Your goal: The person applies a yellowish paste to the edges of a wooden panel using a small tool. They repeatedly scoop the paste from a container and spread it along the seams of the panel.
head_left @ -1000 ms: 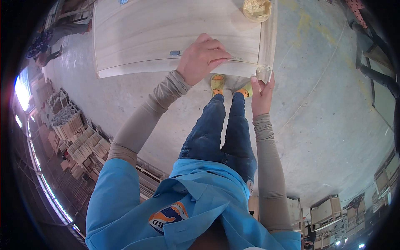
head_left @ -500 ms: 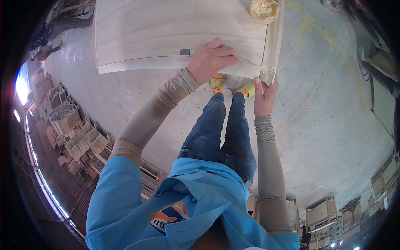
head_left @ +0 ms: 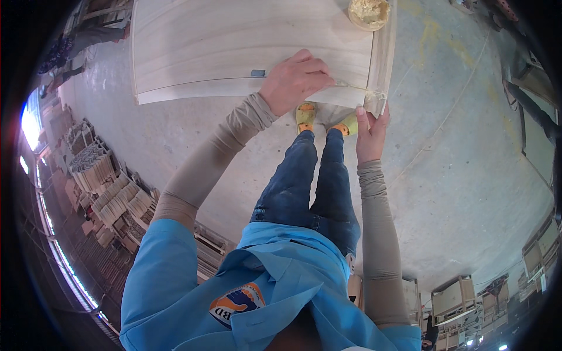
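Note:
My left hand [head_left: 295, 82] is closed around a thin putty knife. Its grey end [head_left: 257, 73] sticks out on the left of the hand, and its narrow blade [head_left: 351, 86] points right, reaching the near right corner of a pale wooden panel [head_left: 234, 41]. A smear of pale putty [head_left: 375, 96] lies at that corner, by the blade's tip. My right hand [head_left: 371, 136] grips the end of the panel's right edge strip [head_left: 383, 52], thumb on the left side and fingers on the right. A round tub of cream-coloured putty [head_left: 369, 13] stands on the panel's right side.
Grey concrete floor [head_left: 451, 158] lies beneath. Stacked wooden parts [head_left: 96, 169] stand at the left, wooden frames [head_left: 453, 301] at the lower right. Another person's legs [head_left: 96, 36] show at the upper left. My feet in yellow shoes [head_left: 305, 117] are below the panel's near edge.
The panel, the tub and both hands appear slightly further left. The putty knife's tip stays at the corner, and both grips are unchanged.

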`<control>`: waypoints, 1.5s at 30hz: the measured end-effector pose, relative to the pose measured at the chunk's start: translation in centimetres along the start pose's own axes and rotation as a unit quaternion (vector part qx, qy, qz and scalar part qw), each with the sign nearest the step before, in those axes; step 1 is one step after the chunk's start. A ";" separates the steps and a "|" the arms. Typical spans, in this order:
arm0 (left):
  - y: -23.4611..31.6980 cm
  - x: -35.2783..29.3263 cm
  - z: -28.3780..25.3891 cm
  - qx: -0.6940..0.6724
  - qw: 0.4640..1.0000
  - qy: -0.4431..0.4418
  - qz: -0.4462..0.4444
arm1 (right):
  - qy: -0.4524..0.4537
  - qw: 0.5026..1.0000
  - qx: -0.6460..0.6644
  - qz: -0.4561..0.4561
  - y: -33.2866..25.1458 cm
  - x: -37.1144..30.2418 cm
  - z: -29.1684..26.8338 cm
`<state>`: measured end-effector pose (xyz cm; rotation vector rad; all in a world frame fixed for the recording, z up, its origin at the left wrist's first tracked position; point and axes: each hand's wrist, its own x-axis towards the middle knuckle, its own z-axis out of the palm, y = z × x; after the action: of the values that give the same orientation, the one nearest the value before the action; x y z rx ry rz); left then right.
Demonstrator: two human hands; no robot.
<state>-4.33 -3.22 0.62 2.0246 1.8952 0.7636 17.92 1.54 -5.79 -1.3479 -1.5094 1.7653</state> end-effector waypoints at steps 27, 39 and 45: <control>1.4 2.0 -0.1 -0.055 0.996 -0.040 -0.055 | 0.003 1.000 0.007 0.000 1.2 0.2 -0.2; 1.4 2.6 2.0 -0.070 0.995 -0.068 -0.027 | 0.016 0.999 -0.028 -0.018 1.2 0.1 -0.2; 1.7 2.9 1.9 -0.040 0.997 -0.053 -0.041 | 0.011 0.999 -0.033 -0.025 1.5 0.2 -0.2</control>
<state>-1.87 -0.26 0.48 1.8886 1.8457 0.6850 18.36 1.36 -7.23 -1.3446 -1.5880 1.6774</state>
